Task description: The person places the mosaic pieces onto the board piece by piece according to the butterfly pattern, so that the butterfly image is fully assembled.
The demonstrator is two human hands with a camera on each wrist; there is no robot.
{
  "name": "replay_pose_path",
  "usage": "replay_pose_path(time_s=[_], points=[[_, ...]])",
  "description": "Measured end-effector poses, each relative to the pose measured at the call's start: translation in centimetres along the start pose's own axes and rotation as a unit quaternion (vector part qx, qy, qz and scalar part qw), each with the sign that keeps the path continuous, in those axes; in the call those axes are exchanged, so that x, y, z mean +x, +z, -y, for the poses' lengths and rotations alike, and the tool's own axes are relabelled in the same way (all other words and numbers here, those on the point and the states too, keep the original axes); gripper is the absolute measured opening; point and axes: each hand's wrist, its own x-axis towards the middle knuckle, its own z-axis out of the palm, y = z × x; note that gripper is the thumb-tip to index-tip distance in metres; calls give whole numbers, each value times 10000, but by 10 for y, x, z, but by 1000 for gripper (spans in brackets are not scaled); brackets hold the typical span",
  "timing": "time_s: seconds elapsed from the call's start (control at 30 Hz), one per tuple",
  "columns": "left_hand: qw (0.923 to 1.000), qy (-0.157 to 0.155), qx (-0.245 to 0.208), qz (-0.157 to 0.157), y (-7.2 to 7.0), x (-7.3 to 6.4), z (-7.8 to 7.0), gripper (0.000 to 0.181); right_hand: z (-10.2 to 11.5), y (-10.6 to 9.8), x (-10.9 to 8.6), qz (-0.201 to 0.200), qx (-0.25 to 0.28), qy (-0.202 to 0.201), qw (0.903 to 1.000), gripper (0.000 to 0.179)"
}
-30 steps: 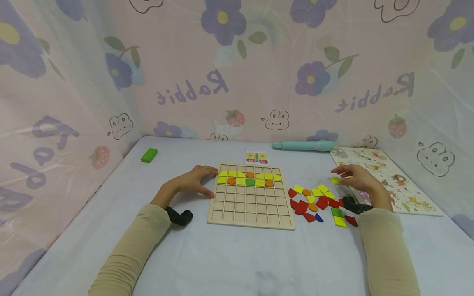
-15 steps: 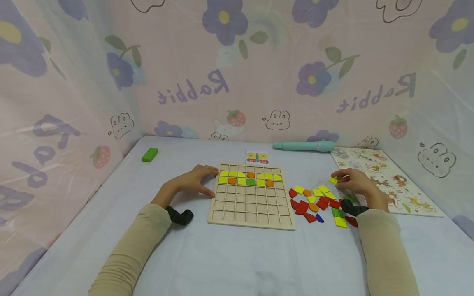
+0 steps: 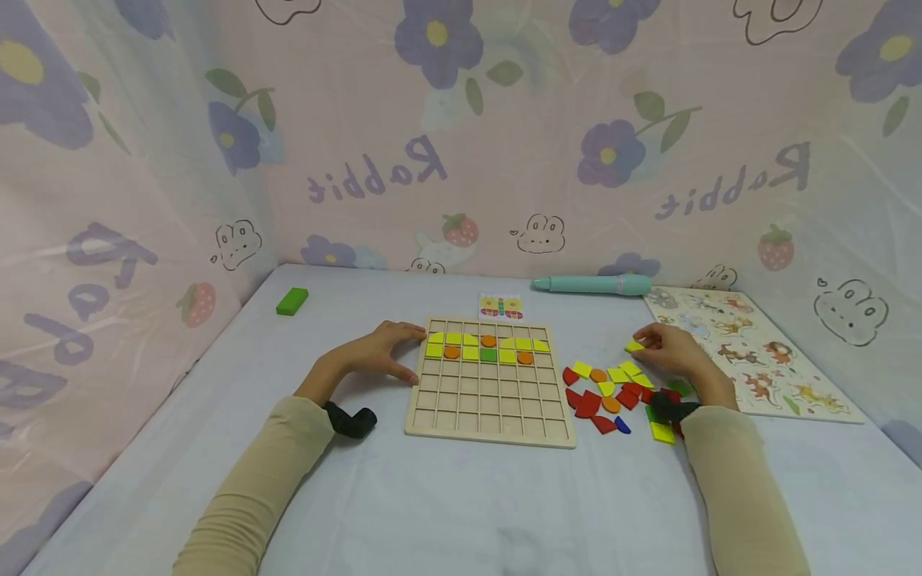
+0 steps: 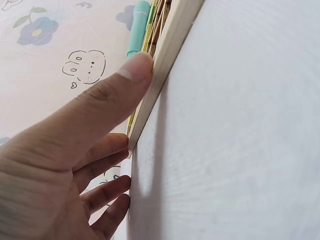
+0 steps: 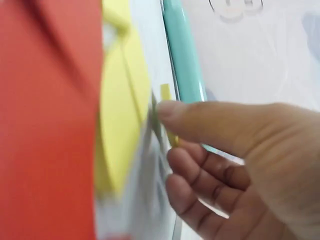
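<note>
My left hand [image 3: 378,350] rests at the left edge of a pale wooden grid board [image 3: 490,402]. Its fingers and thumb are spread, with the thumb [image 4: 135,70] touching the board's side in the left wrist view. Two upper rows of the board hold yellow pieces, orange discs [image 3: 489,341] and a green square [image 3: 487,354]. My right hand [image 3: 673,352] pinches a small yellow tile [image 3: 634,346] between thumb and fingers, beyond the loose pieces. The same yellow tile [image 5: 165,92] shows edge-on in the right wrist view, partly hidden by the thumb.
Loose red, yellow, orange, green and blue pieces [image 3: 587,404] lie right of the board. Behind it are a small pattern card [image 3: 501,307] and a teal pen-shaped object [image 3: 594,285]. An animal-print board [image 3: 763,352] lies far right, a green block [image 3: 292,302] back left.
My right hand has taken hold of the yellow tile on the right and moved it left, toward the grid board. My left hand has stayed at the board's edge.
</note>
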Motion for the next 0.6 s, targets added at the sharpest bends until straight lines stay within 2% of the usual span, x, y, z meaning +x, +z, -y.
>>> replay_pose_path(time_s=[0.13, 0.33, 0.47, 0.6], points=[[10000, 2, 5, -8, 1, 0, 1, 83, 26, 6, 7, -78, -97, -710, 9974, 34], [10000, 74, 34, -9, 1, 2, 2, 84, 76, 22, 14, 156, 44, -1747, 9845, 29], [10000, 37, 43, -5, 1, 2, 2, 84, 96, 35, 15, 461, 159, -2113, 9762, 28], [10000, 10, -2, -6, 1, 1, 1, 83, 103, 45, 15, 718, 230, -2102, 9748, 28]])
